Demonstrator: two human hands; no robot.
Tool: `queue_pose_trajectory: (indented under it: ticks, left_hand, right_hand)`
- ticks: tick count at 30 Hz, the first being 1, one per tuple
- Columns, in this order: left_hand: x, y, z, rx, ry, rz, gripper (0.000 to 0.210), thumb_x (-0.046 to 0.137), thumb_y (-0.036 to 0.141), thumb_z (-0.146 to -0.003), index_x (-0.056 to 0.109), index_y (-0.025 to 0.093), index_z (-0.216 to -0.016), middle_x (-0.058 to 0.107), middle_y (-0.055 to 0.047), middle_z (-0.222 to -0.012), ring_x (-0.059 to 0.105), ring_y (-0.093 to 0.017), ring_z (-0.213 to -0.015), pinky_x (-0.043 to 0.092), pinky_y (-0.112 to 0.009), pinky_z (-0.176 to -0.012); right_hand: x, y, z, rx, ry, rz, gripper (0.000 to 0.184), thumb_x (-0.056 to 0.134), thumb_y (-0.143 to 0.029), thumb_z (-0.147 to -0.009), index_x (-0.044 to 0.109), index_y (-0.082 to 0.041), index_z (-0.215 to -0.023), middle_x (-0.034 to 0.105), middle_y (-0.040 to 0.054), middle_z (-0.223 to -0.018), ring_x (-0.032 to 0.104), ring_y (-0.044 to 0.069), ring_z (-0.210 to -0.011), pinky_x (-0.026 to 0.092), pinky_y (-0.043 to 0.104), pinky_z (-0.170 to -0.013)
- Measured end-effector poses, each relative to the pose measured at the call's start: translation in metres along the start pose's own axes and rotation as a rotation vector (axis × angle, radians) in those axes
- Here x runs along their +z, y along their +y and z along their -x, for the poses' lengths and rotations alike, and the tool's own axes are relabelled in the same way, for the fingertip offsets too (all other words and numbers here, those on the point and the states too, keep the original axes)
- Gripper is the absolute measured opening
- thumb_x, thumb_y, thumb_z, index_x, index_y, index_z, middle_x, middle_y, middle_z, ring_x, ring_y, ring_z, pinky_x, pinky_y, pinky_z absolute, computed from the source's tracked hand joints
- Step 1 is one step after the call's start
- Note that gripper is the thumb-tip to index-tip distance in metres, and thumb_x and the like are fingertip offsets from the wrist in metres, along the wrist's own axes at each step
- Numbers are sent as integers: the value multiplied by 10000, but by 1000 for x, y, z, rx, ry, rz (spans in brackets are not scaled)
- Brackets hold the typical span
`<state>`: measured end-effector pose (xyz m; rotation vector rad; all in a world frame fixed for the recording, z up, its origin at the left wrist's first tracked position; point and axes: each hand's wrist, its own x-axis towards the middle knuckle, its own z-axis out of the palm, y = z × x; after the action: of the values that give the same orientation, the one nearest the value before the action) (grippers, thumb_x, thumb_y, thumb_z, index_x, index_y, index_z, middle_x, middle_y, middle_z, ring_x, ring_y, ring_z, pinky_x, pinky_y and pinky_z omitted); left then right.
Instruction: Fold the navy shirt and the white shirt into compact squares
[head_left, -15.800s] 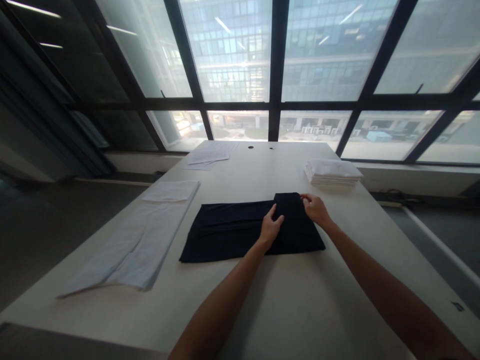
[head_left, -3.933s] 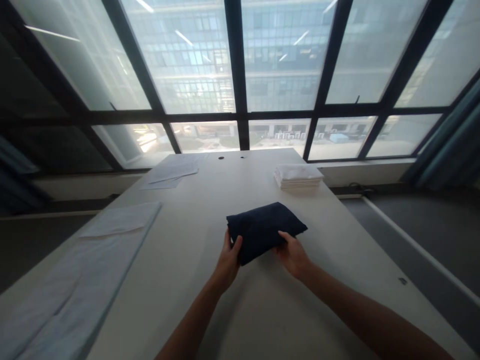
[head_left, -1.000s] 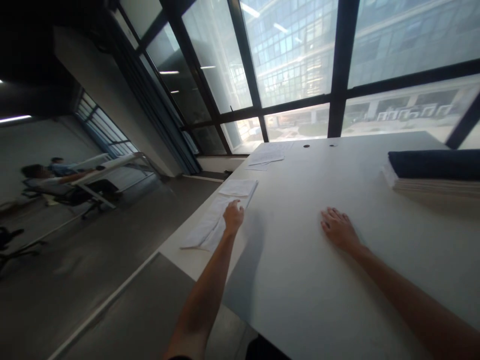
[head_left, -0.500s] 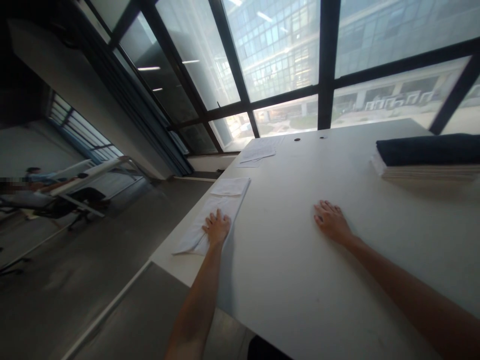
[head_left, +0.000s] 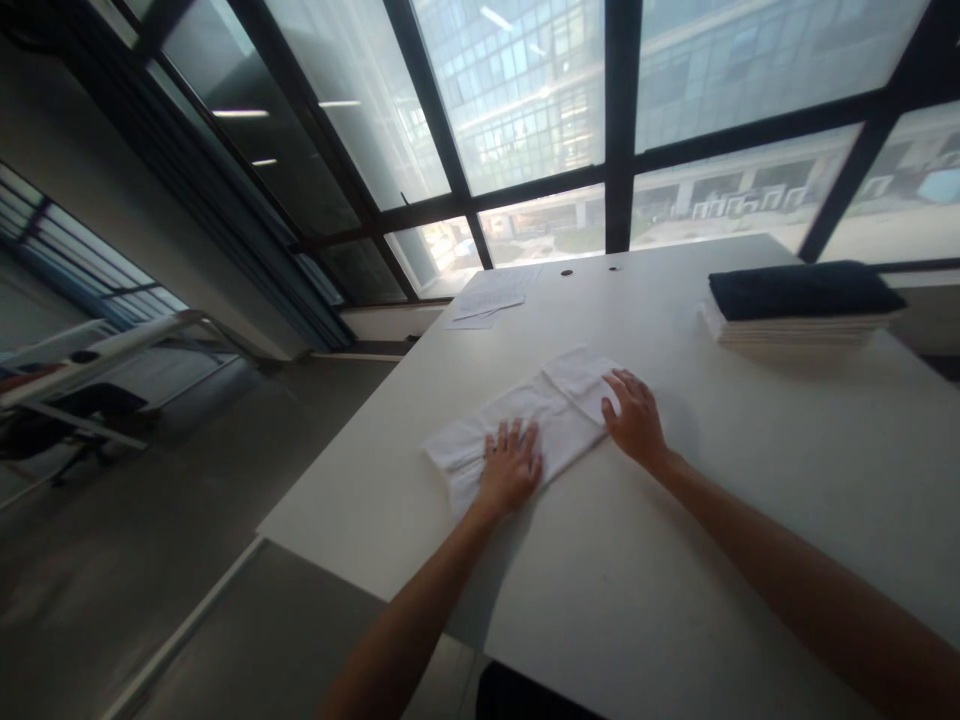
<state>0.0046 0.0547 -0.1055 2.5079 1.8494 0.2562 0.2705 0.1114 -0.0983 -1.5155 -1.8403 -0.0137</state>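
A folded white cloth [head_left: 559, 405], perhaps a garment, lies slantwise on the white table [head_left: 615, 600], with a folded-over flap at its right end. My left hand [head_left: 512, 468] rests flat on the cloth's near part, fingers spread and pressing on creased fabric. At the cloth's right end is my right hand [head_left: 634, 412], its fingers loosely curved and apart, with the tips at the edge of the flap. Whether those fingertips touch the cloth or hover just over it, I cannot tell.
A stack of folded white cloths [head_left: 795, 330] with a dark navy folded cloth [head_left: 806, 290] on top stands at the right rear. Printed papers [head_left: 487, 300] lie at the far left of the table. Tall windows [head_left: 525, 100] rise behind; another desk [head_left: 112, 365] stands far left.
The white cloth has slid right from the table's left edge and turned, under my left hand. My right hand has come to its right end. The view has swung slightly right.
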Motion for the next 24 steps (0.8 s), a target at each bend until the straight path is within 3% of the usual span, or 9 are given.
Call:
queue_pose_trajectory:
  ticks: [3,6,11,14,18,21,24]
  left_hand:
    - [-10,16,-19,374,-104,123,589,451,446,-1023,339,319,-1587,284,-56,-1665,172,-303,-1552,110,-559,-1241]
    - [-17,19,-35,545,-158,209,523,452,415,-1034,398,361,-1551,337,-6,-1643,221,-231,-1544,111,-480,-1259]
    - [-15,18,-40,496,-136,285,605,478,384,-1025,306,294,-1598,385,-32,-1618,266,-202,-1529,131,-435,-1265]
    - [-11,17,-38,478,-114,308,560,465,389,-1032,370,276,-1573,413,-38,-1602,287,-199,-1521,145,-420,-1263]
    - [-10,15,-39,477,-99,336,515,468,378,-1030,449,261,-1531,446,-49,-1581,310,-207,-1511,167,-418,-1259]
    - [-9,14,-41,482,-83,359,511,483,372,-1022,470,256,-1519,470,-62,-1563,336,-220,-1500,181,-432,-1256]
    - [-7,13,-42,483,-69,370,498,477,379,-1024,487,259,-1508,489,-65,-1549,358,-227,-1489,198,-441,-1252]
  right_hand:
    - [-14,-19,6,-67,-47,80,392,444,-235,-968,601,-147,-1317,525,149,-1442,389,281,-1379,293,427,-1161]
    - [-20,-31,15,25,-210,213,307,507,-257,-942,653,-150,-1191,575,180,-1305,464,320,-1238,399,431,-1039]
    - [-23,-30,21,143,-315,364,288,475,-260,-962,648,-149,-1164,584,198,-1194,508,334,-1124,474,424,-896]
    - [-28,-26,21,187,-337,429,331,428,-183,-954,641,-159,-1206,583,214,-1231,533,347,-1125,504,449,-862]
    - [-41,-20,18,299,-425,449,486,361,-144,-961,533,-170,-1415,576,240,-1296,595,349,-1099,548,466,-803]
    - [-51,-13,14,362,-488,443,559,337,-126,-968,422,-137,-1520,592,264,-1292,645,335,-1081,554,443,-811]
    - [-62,-3,7,350,-547,410,571,336,-86,-959,402,-95,-1526,665,250,-1195,679,316,-1066,535,428,-866]
